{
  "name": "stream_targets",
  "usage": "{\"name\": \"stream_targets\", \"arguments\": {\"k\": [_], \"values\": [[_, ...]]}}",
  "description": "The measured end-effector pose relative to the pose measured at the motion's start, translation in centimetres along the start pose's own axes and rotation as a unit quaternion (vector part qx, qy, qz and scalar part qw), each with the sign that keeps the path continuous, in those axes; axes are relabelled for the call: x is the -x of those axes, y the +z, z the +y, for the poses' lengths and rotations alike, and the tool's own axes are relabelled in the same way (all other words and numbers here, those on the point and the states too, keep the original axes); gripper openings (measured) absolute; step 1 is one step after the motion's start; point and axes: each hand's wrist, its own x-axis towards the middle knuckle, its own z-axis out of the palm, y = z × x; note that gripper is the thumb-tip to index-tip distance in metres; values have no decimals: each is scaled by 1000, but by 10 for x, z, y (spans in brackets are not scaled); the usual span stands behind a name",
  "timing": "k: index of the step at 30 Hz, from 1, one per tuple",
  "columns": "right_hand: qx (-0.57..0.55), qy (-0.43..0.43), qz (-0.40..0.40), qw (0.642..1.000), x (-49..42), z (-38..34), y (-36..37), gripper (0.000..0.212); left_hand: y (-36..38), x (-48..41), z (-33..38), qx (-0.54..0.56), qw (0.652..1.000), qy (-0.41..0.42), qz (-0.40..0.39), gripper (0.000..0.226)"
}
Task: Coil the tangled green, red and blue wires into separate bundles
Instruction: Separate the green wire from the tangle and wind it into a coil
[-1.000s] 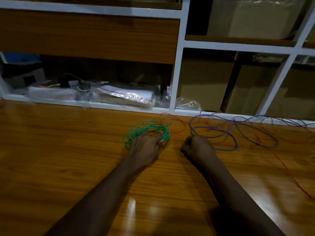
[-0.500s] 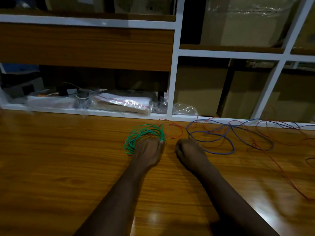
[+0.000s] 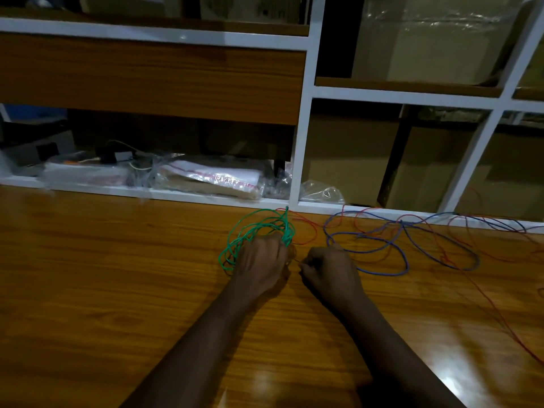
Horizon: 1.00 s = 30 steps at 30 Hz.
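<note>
Gripping the green wire (image 3: pixel 250 231) coil, the left hand (image 3: pixel 259 260) has its fingers curled round the gathered loops. Compared with half a second ago, the coil is tipped up higher off the surface (image 3: pixel 117 290), and one green end now pokes up toward the shelf edge. The right hand (image 3: pixel 329 272) stays close beside the left with its fingers curled. It now pinches a thin strand (image 3: pixel 296 262) that runs across the small gap to the left hand; the strand's colour cannot be told in the dim light.

The red wire (image 3: pixel 312 231) makes a loop just to the right of the green coil, between it and the blue wire (image 3: pixel 382 272). Red and blue lie loose and crossed over each other along the back right of the surface, and one red run trails off toward the near right edge.

Behind them stands a white shelf frame (image 3: pixel 303 136) with a wooden panel (image 3: pixel 147 81) on the left. Plastic bags (image 3: pixel 212 178) of papers lie in the low compartment, and cardboard boxes (image 3: pixel 347 160) fill the right compartments. The print on the bags is too blurred to read.
</note>
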Motion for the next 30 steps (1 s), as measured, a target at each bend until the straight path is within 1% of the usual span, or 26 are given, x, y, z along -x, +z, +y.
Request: {"name": "stream_targets", "arguments": {"k": [2, 4, 7, 10, 14, 17, 18, 20, 23, 26, 28, 29, 30], "values": [[23, -18, 29, 999, 3, -6, 1, 21, -4, 1, 3, 12, 1000, 10, 4, 26], [32, -21, 73, 997, 4, -11, 1, 24, -6, 1, 8, 17, 1000, 24, -1, 19], [59, -30, 131, 989, 4, -14, -1, 21, -3, 1, 14, 24, 999, 36, -21, 17], [79, -47, 173, 981, 7, -15, -4, 25, 0, 0, 12, 46, 997, 54, -36, 20], [88, -82, 209, 971, 9, -17, -5, 29, -1, 2, 10, 55, 995, 83, -27, 35], [84, -97, 223, 966, 9, -16, -3, 31, 2, 3, 12, 36, 996, 86, 7, 48], [82, -97, 226, 966, 9, -15, -1, 30, 2, 3, 14, 26, 996, 83, 18, 47], [81, -90, 224, 967, 9, -14, 1, 28, 3, 3, 17, 8, 997, 75, 34, 37], [66, -83, 208, 972, 8, -10, 4, 23, -1, 2, 21, -5, 998, 59, 29, 27], [36, -109, 202, 973, 7, -10, 4, 18, -6, 2, 21, -22, 997, 62, 28, 21], [31, -120, 204, 971, 7, -11, 3, 14, -8, 2, 19, -55, 995, 75, 37, 16], [30, -114, 202, 972, 7, -11, 3, 18, -8, 2, 19, -80, 992, 86, 45, 15], [31, -102, 195, 975, 6, -11, 3, 28, -7, 2, 18, -102, 989, 95, 50, 17]]}}
